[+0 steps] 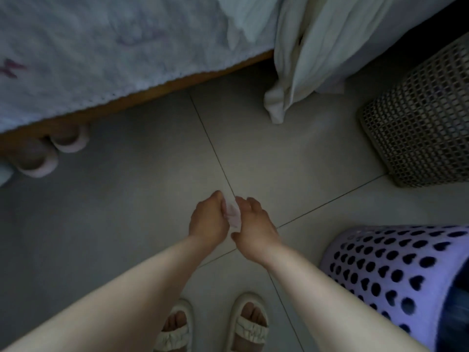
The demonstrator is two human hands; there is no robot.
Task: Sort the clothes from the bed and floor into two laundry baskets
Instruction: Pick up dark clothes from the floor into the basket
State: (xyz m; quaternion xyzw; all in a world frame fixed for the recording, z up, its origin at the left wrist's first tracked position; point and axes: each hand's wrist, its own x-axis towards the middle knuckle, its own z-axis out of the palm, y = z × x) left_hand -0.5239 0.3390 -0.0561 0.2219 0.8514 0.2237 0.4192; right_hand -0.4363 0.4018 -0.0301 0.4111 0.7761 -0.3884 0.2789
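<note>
Both arms extend forward over the tiled floor [266, 153], hands meeting at centre. The left hand [208, 222] and the right hand [255, 229] are each curled around a small pale pink garment [232, 212], held bunched between them above the floor; its exact kind cannot be told, as most of it is covered by the fingers and the picture is blurred. A purple laundry basket [380, 270] with heart-shaped holes stands near right, just beside the right forearm; dark blue fabric [456, 313] shows at its opening by the right edge. A grey mesh laundry basket [418, 128] stands farther off on the right, well apart from the hands. The bed [101, 47] occupies the far left, covered with a pale blue spread whose edge overhangs a wooden frame. A white cloth [304, 59] hangs from the bed's far right side, its lower end touching the floor. Two pink slippers [50, 153] sit partly under the bed frame at left. The person's feet in white sandals [215, 329] stand at the near edge.
</note>
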